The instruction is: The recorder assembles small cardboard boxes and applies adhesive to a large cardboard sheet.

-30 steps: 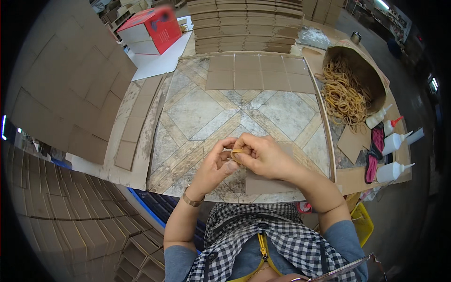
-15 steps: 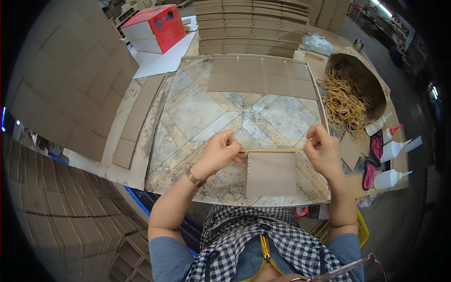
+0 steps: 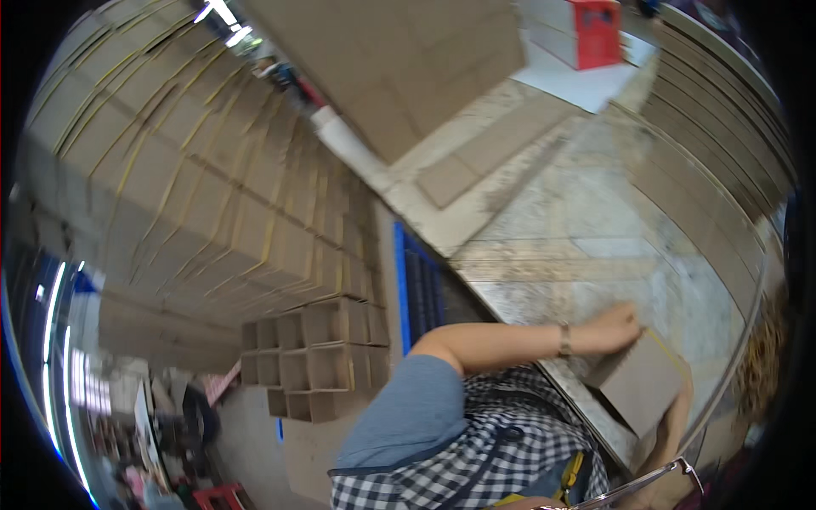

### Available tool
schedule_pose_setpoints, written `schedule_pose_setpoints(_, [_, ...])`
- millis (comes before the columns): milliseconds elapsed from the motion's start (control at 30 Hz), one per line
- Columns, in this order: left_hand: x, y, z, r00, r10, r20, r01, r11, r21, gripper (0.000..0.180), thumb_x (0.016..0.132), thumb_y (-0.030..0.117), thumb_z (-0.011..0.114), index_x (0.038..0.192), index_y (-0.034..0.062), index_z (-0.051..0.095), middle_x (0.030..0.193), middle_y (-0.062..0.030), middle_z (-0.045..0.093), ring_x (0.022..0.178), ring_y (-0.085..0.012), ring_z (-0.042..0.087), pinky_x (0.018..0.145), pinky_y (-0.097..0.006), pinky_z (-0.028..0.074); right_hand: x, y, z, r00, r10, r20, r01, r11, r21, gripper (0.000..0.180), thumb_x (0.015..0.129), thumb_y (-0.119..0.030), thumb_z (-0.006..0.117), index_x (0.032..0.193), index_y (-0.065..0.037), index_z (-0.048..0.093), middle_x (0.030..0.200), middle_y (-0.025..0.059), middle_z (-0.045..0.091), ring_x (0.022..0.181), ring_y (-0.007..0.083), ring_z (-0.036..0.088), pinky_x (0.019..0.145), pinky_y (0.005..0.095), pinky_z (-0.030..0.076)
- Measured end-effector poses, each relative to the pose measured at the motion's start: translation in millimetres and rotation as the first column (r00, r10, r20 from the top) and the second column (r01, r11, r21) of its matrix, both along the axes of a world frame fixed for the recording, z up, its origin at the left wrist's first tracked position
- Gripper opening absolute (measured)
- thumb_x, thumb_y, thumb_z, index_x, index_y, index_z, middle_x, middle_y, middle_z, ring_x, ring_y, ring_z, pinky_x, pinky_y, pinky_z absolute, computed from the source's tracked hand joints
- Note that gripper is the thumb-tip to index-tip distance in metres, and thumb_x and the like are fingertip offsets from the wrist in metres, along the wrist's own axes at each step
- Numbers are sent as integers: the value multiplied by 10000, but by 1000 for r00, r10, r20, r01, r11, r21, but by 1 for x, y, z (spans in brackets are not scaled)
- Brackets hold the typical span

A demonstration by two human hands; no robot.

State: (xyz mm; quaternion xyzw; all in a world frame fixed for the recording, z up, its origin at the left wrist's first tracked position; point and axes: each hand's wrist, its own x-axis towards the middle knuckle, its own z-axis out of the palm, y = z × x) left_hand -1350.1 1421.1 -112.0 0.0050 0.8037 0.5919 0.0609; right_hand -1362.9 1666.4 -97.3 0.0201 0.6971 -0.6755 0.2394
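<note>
A brown cardboard piece (image 3: pixel 639 387) is tilted up from the near part of the patterned table, its dark side showing on the left. Along its far edge runs a yellow rubber band (image 3: pixel 669 350), between my two hands. My left hand (image 3: pixel 608 330), with a watch on the wrist, is closed at the left corner, pinching the band there. At the right edge my right hand (image 3: pixel 681 395) bends round the cardboard where the band ends. Its fingers are blurred and partly hidden, but they look closed on the band.
Banded cardboard stacks (image 3: pixel 255 195) rise on the left above open cardboard dividers (image 3: pixel 314 340). Flat cardboard strips (image 3: pixel 497 149) lie beyond the table's left side. A red and white box (image 3: pixel 595 36) stands at the back. Loose rubber bands (image 3: pixel 762 348) lie far right.
My view has swung to the left, bringing the stacks into sight. The band, stretched above the flat cardboard before, is now at its far edge, and the cardboard has been tilted up.
</note>
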Motion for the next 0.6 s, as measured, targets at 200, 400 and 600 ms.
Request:
schedule_pose_setpoints(200, [43,-10,47,863,60,-502,10,991,134,592,758,137,459,1327,41,321,1391,-235,302,1332,-337,265,1078,-403,263,29,-31,57,982,49,-181,-90,970,-227,652,896,-301,462,1421,13,238,1349,170,409,1213,267,452,1017,370,356])
schedule_pose_setpoints(400, [23,-47,52,879,-323,-350,381,918,109,830,624,156,611,1373,70,264,1405,-204,319,1311,-293,322,1075,-399,283,23,-7,13,656,185,-732,-37,976,214,663,873,-261,450,1399,80,234,1398,231,355,1287,348,374,1078,428,265])
schedule_pose_setpoints(600, [-21,-57,48,980,-141,-143,169,963,208,291,710,-79,512,985,9,553,912,-84,665,848,-142,633,761,-272,511,-35,-29,39,754,134,-643,103,943,317,243,741,11,435,834,20,659,739,103,645,726,187,608,682,291,466])
